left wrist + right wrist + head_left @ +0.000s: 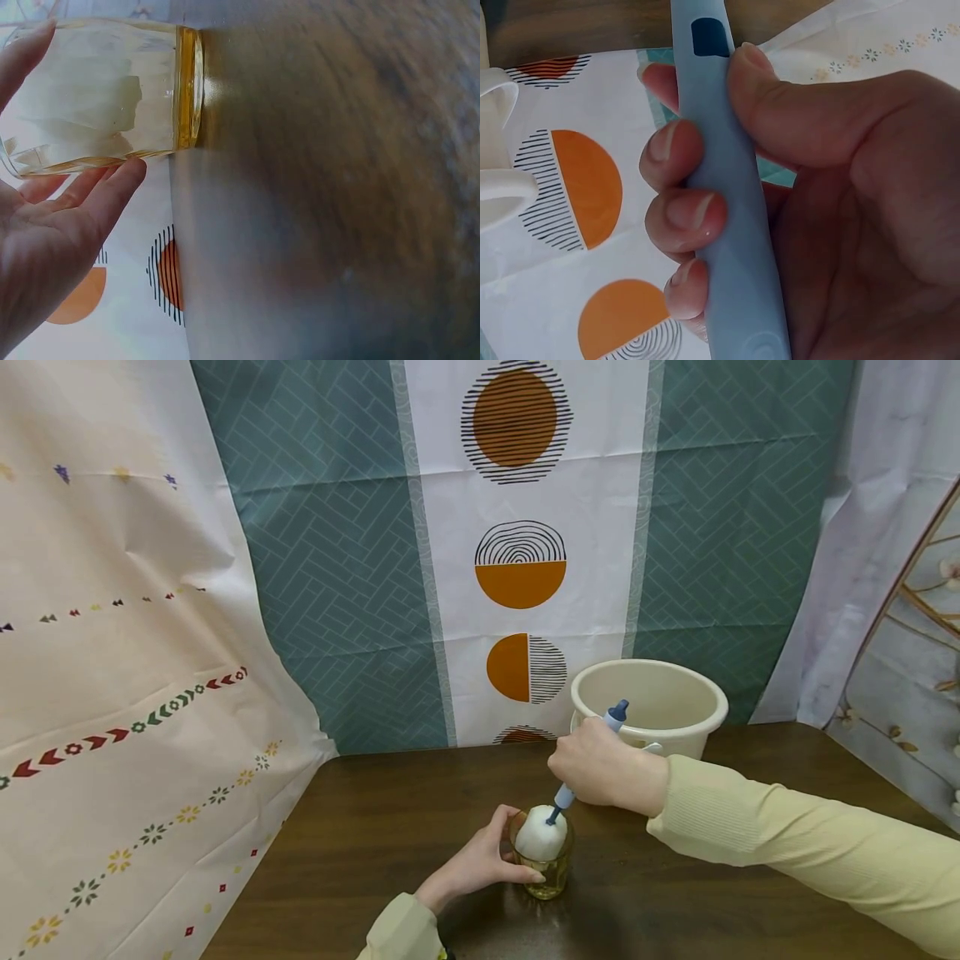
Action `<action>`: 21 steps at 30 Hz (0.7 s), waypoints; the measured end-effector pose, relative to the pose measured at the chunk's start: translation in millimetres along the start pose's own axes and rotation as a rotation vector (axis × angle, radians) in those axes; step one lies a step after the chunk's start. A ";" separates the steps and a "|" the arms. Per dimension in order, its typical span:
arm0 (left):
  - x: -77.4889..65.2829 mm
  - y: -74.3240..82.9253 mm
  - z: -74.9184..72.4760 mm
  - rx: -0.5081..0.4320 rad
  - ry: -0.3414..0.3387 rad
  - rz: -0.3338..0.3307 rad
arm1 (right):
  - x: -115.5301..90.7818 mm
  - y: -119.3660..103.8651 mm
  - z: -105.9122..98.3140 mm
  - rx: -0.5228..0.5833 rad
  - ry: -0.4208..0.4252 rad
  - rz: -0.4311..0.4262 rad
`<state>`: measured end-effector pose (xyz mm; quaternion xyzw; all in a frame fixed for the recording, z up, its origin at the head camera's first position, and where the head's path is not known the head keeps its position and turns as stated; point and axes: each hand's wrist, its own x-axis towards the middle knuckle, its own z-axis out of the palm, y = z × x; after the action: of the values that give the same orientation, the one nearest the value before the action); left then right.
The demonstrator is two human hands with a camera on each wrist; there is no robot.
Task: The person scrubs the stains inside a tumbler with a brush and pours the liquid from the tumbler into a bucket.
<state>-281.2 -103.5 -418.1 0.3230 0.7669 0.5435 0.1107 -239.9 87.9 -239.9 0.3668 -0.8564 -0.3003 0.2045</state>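
Standing upright at the table (390, 818), the amber glass (551, 882) contained a white sponge (538, 837) on the end of a blue handle (733, 176). The sponge filled the mouth of the glass; its lower end stopped short of the base. The left hand (486, 857) held the glass from its left side, the thumb on the near wall and the fingers on the far wall, so that the glass lay between them. The spread of this grip matched the glass's width. The right hand (609, 766) gripped the handle firmly, fingers wrapped round one side and thumb against the other. The handle slanted up and rightward from the sponge, protruding from both ends of the fist. The right hand was above the glass, apart from it. A white bucket (678, 742) stood behind the right hand, before a patterned cloth (517, 618).
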 end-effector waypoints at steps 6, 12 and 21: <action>-0.7 2.1 0.3 -0.009 -0.003 0.004 | -2.0 1.4 -2.2 0.003 0.007 0.026; -1.8 4.0 -0.2 -0.006 0.000 -0.005 | -4.4 3.0 -4.3 0.003 0.014 0.046; -0.1 0.2 -0.3 0.012 -0.002 -0.013 | -7.8 6.3 -5.6 0.018 0.033 0.046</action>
<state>-281.2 -103.8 -417.8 0.3194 0.7720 0.5378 0.1130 -234.9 95.2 -232.6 0.3541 -0.8637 -0.2816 0.2222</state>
